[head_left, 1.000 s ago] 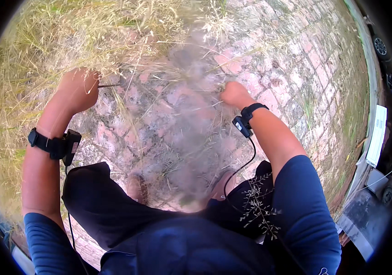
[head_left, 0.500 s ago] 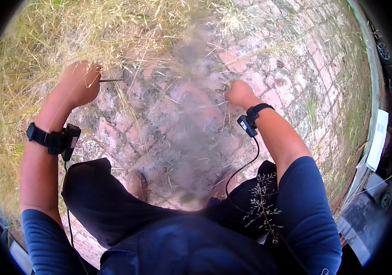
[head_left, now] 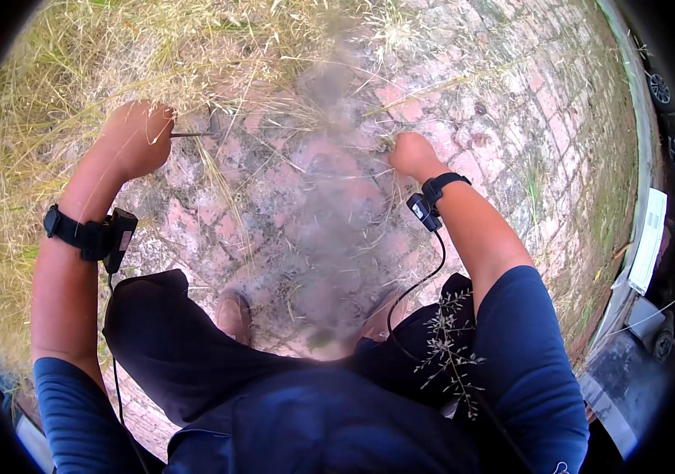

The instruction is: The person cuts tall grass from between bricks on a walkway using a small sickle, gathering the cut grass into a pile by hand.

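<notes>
Brick paving (head_left: 511, 103) under dry grass (head_left: 77, 55); left hand (head_left: 136, 138) grips metal tool (head_left: 195, 133), right hand (head_left: 412, 154) fists stalks (head_left: 377, 142)

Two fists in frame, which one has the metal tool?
The left hand. A thin metal tool sticks out of its fist toward the brick paving. The right hand is closed on dry grass stems only, no tool visible.

Left hand (head_left: 136, 138) fisted, right hand (head_left: 412, 154) clenched — both arms stretched forward

Operator kit: dark blue, both wrists strapped.
Blue short sleeves (head_left: 535, 355), dark trousers (head_left: 171, 332), black wrist units (head_left: 104, 235) (thin black cables (head_left: 412, 292) attached), brown shoe (head_left: 235, 314).
</notes>
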Demonstrator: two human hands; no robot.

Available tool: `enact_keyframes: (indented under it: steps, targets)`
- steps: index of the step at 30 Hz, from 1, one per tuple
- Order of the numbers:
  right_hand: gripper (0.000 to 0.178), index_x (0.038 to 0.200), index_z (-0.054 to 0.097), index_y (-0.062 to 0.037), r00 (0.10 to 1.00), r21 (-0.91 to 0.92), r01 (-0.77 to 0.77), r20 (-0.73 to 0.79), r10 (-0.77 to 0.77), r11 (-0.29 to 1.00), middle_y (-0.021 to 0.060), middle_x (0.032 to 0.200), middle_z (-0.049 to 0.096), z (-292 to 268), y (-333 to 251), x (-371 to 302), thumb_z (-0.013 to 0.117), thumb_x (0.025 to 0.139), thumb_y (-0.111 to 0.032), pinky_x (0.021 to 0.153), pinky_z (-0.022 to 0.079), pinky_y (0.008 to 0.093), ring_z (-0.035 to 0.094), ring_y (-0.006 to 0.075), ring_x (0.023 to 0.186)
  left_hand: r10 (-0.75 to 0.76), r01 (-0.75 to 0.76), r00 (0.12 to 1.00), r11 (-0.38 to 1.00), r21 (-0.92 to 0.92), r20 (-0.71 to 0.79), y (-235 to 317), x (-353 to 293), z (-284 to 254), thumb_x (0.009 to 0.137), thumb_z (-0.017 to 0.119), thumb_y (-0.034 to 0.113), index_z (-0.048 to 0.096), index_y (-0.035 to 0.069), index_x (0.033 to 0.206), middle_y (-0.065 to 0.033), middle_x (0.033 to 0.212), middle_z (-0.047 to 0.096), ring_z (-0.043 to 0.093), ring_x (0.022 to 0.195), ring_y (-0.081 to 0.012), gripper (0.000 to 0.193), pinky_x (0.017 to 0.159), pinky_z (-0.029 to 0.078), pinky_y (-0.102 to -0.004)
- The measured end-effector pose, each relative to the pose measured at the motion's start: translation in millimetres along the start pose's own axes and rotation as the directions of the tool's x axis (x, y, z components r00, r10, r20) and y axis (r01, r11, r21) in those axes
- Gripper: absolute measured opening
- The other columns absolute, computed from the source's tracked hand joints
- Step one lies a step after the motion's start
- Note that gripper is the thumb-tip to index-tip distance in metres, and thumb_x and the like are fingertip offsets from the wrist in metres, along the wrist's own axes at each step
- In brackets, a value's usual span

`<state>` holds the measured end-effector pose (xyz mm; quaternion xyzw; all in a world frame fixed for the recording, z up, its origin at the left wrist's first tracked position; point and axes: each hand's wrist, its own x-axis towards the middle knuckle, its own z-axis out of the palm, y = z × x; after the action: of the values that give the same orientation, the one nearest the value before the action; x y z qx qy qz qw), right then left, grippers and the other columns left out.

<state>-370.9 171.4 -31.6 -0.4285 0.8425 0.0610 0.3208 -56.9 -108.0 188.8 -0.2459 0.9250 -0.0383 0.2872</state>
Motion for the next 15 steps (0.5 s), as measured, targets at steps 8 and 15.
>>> enact_keyframes:
  steps: [8,15]
  targets:
    - [0.027,0.098,0.070,-0.0013,0.993,-0.093,-0.095,0.067,0.101,0.991,0.0215,0.106,0.066,-30.5,-28.1,-19.0,0.060,0.077,-0.015,0.088,0.051,0.0410,0.064,0.0347,0.101,-0.006,0.005,0.999,1.000,0.004,0.032,1.7,-0.5,-0.6,0.080,0.052,0.011,0.058,0.003,0.083,-0.0207,0.083,0.063,0.060,0.081,-0.0413,0.011,0.070,0.049,-0.0499]
    - [0.030,0.100,0.070,-0.0035,0.979,-0.103,-0.132,0.142,0.146,0.986,0.0185,0.108,0.067,-30.4,-30.2,-19.5,0.063,0.075,-0.018,0.088,0.051,0.0392,0.064,0.0326,0.103,0.032,-0.028,0.995,0.999,0.042,-0.090,3.6,0.3,2.2,0.076,0.051,0.008,0.064,0.003,0.076,-0.0202,0.078,0.065,0.065,0.078,-0.0386,0.014,0.070,0.053,-0.0458]
